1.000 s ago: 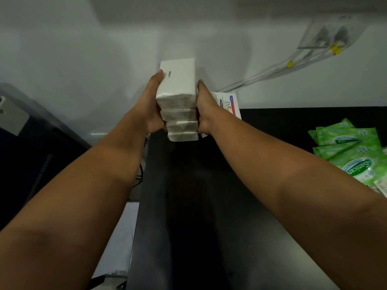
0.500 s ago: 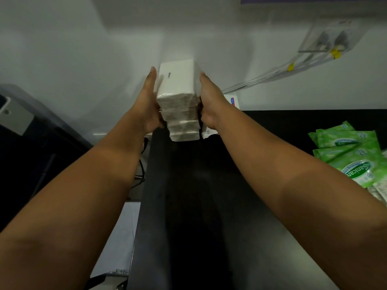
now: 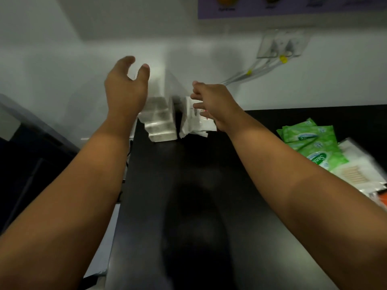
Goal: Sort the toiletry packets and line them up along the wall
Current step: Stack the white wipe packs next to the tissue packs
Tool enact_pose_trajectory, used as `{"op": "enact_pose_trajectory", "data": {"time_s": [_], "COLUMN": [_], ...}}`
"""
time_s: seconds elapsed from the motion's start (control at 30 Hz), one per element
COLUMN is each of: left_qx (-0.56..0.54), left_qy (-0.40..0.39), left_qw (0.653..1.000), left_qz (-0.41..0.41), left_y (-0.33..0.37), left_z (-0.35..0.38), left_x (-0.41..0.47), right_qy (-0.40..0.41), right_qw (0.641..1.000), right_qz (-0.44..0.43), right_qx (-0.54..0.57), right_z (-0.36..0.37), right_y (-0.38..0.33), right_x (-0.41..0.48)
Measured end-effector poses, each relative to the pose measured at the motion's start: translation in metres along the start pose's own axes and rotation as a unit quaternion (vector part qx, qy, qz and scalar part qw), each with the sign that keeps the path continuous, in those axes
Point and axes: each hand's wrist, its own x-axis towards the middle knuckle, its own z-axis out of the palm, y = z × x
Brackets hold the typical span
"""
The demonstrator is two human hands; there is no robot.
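Far left corner of the tabletop [image 3: 146, 206]: a stack of white packets [image 3: 161, 124] stands here against the wall [image 3: 62, 49]. It is blurred, and its lower packets step out toward the near edge.
Just right of the stack: a white packet with red print [image 3: 193, 122] stands or leans at the wall, with a narrow dark gap between it and the stack.
Left hand [image 3: 125, 88]: raised in front of the stack's upper left side, fingers loosely curved and apart, nothing in its grasp. Whether it touches the stack cannot be told.
Right hand [image 3: 211, 103]: fingers spread and nearly straight, curled round nothing, in front of the upper right part of the white packet with red print. Contact with that packet cannot be told.
Right edge of the tabletop: green packets [image 3: 314, 143] lie flat in an overlapping pile, well apart from the stack. A clear bag of pale sticks [image 3: 356, 174] lies just nearer, partly over them.
Wall above the far edge: a socket plate [image 3: 281, 43], with pale cables [image 3: 247, 75] bearing yellow tags that slant down toward the right hand.
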Motion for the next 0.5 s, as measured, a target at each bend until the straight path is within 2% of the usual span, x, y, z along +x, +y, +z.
{"op": "enact_pose_trajectory", "data": {"time_s": [0.07, 0.17, 0.3, 0.37, 0.43, 0.5], "left_qx": [0.005, -0.016, -0.03, -0.01, 0.042, 0.097], "left_qy": [0.029, 0.01, -0.104, -0.166, -0.238, -0.32], "left_qw": [0.997, 0.993, 0.992, 0.984, 0.966, 0.94], "left_qz": [0.078, 0.12, 0.064, 0.069, 0.088, 0.06], "left_y": [0.022, 0.054, 0.084, 0.09, 0.09, 0.089], "left_z": [0.013, 0.045, 0.1, 0.127, 0.152, 0.172], "left_x": [-0.025, -0.067, -0.137, -0.173, -0.204, -0.231], "right_qy": [-0.002, 0.0, 0.024, 0.051, 0.07, 0.065], "right_qw": [0.999, 0.997, 0.993, 0.983, 0.966, 0.949], "right_qz": [-0.031, -0.065, -0.065, -0.084, -0.088, -0.063], "right_qx": [-0.019, -0.046, -0.092, -0.153, -0.234, -0.303], "right_z": [-0.023, -0.065, -0.13, -0.163, -0.193, -0.219], "right_y": [0.003, 0.012, 0.042, 0.064, 0.086, 0.109], "right_x": [-0.015, -0.042, -0.071, -0.082, -0.095, -0.109]}}
